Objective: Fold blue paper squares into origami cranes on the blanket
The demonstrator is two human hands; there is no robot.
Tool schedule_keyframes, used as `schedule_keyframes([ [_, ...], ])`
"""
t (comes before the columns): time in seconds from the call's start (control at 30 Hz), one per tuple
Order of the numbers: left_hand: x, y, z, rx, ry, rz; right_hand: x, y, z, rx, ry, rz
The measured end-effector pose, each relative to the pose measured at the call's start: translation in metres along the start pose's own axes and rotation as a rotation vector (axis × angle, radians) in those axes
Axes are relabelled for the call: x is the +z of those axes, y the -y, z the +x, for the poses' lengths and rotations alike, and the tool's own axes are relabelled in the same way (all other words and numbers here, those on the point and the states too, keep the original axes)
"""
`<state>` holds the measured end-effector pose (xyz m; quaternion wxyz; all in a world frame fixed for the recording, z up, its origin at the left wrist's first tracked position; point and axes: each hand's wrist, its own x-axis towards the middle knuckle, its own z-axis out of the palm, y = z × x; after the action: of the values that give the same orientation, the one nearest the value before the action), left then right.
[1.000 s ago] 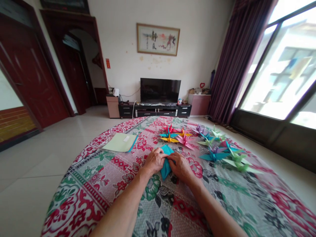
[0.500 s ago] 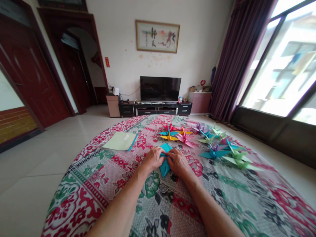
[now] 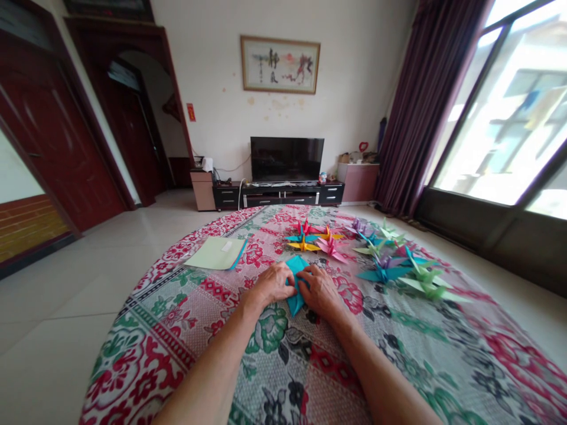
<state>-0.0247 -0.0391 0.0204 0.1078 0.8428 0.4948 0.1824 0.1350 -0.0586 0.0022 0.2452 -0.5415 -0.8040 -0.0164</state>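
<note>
A folded piece of teal paper (image 3: 296, 267) lies on the flowered tablecloth (image 3: 186, 330) in front of me. My left hand (image 3: 273, 283) presses on its left side with the fingers curled over the paper's edge. My right hand (image 3: 322, 290) rests on its right side, fingertips pinched on a fold near the middle. Both hands meet over the paper, so its centre is hidden.
Several finished paper cranes in many colours (image 3: 376, 260) stand beyond and to the right of my hands. A stack of flat coloured sheets (image 3: 217, 254) lies at the left. Past the table are a TV stand (image 3: 283, 195), dark red doors (image 3: 53, 147) and a big window (image 3: 509, 130).
My hands have drawn a little closer together over the teal paper, and the view has shifted slightly; the cranes and sheets have not moved.
</note>
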Motion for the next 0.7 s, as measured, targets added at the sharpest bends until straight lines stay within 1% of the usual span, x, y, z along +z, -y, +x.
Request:
schedule_keyframes([
  [0.03,-0.004,-0.003,-0.001,-0.027,0.051,0.020,0.000,0.000,0.000,0.001,0.002,-0.002],
  [0.1,-0.012,-0.008,-0.004,-0.064,0.213,0.014,-0.001,0.001,0.000,0.004,0.007,-0.008],
  [0.13,-0.015,-0.011,-0.005,-0.071,0.270,0.000,-0.001,0.001,0.000,0.006,0.010,-0.011],
  [0.23,-0.020,-0.019,-0.008,-0.177,0.432,-0.038,-0.002,0.002,0.000,0.017,0.018,-0.019],
  [0.3,-0.022,-0.023,-0.010,-0.216,0.514,-0.102,-0.003,0.003,0.000,0.024,0.025,-0.024],
  [0.37,-0.024,-0.027,-0.011,-0.225,0.572,-0.156,-0.003,0.003,0.000,0.024,0.031,-0.027],
  [0.47,-0.028,-0.032,-0.013,-0.265,0.653,-0.162,-0.003,0.004,-0.001,0.020,0.032,-0.028],
  [0.7,-0.031,-0.035,-0.013,-0.293,0.723,-0.129,-0.002,0.004,0.000,0.027,0.037,-0.035],
])
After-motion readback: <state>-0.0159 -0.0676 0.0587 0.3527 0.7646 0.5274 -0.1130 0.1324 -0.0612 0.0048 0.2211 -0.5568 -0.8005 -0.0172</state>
